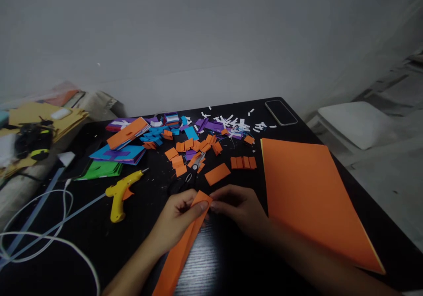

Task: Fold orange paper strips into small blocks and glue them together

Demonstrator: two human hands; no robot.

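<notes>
A long folded strip of orange paper (180,256) slants up from the lower edge of the head view. Near its far end my left hand (178,214) is closed on it, thumb lying on top. My right hand (239,205) pinches the right corner of that same end between thumb and fingers. Just beyond the hands are a flat orange paper rectangle (217,174) and a pair of scissors (190,177) with dark handles. Small folded orange pieces (178,161) lie scattered behind the scissors, and a pleated orange piece (243,162) sits to their right.
A yellow glue gun (120,194) with a clear glue stick lies left, near a looped white cable (76,245). Stacked coloured paper (119,155) and white scraps (231,124) are at the back. Large orange sheets (307,194) and a phone (281,112) lie right.
</notes>
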